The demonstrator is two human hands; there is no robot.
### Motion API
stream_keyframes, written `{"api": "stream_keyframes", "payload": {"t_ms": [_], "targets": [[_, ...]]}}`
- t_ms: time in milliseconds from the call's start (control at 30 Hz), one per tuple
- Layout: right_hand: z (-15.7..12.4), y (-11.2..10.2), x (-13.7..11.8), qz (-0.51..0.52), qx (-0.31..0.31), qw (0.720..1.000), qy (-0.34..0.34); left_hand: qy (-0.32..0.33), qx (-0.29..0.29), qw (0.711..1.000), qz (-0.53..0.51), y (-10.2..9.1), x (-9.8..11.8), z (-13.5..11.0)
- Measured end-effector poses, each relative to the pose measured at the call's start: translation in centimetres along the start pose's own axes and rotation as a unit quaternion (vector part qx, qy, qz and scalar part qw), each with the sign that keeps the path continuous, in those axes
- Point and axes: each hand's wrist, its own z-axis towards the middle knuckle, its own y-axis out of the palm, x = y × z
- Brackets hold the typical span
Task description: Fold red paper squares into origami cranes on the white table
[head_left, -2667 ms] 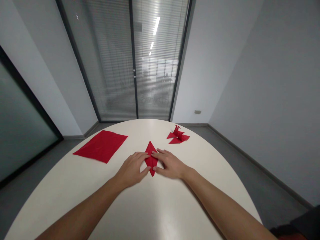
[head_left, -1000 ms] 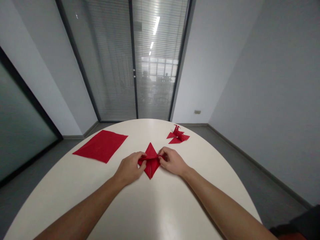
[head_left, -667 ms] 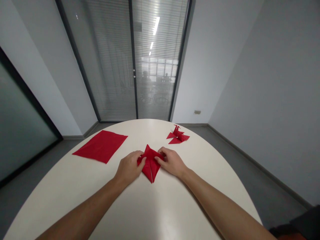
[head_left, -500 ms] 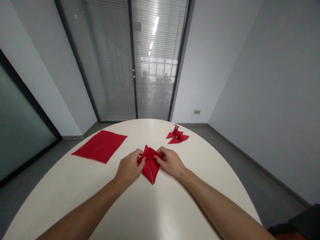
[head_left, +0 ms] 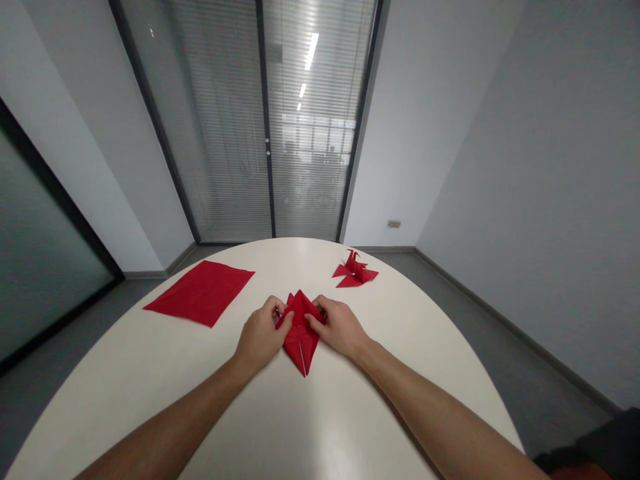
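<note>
Between my two hands is a piece of red origami paper [head_left: 301, 337], folded into a kite-like shape with a slit running down to its near point. My left hand [head_left: 263, 331] pinches its left side, thumb on top and fingers curled at the edge. On the opposite side my right hand [head_left: 343, 325] grips the paper the same way, with the thumb lying on the front layer. The far corner of the paper stands up between the hands. My fingertips behind the paper are partly hidden.
A flat red paper sheet [head_left: 203, 293] lies at the left of the round white table [head_left: 250, 427]. Folded red paper cranes [head_left: 356, 270] sit at the far right, close to the table's edge. Something dark [head_left: 600, 447] shows at the lower right corner.
The folded paper's near point has shifted slightly toward me, and its upper layer has changed shape, with the far peak now more central. Both hands keep hold of its sides.
</note>
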Motion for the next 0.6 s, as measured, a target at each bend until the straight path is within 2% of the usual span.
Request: {"api": "stream_keyframes", "payload": {"t_ms": [200, 400, 600], "targets": [[0.0, 0.0, 0.6, 0.027, 0.013, 0.999, 0.017, -0.004, -0.027, 0.989, -0.149, -0.3, -0.7, 0.1], [0.2, 0.4, 1.7, 0.062, 0.027, 0.997, 0.041, -0.019, -0.036, 0.981, -0.189, -0.1, -1.5, 0.2], [0.3, 0.6, 2.0, 0.060, 0.044, 0.996, 0.058, -0.024, -0.042, 0.978, -0.204, -0.2, -1.3, 0.1]]}}
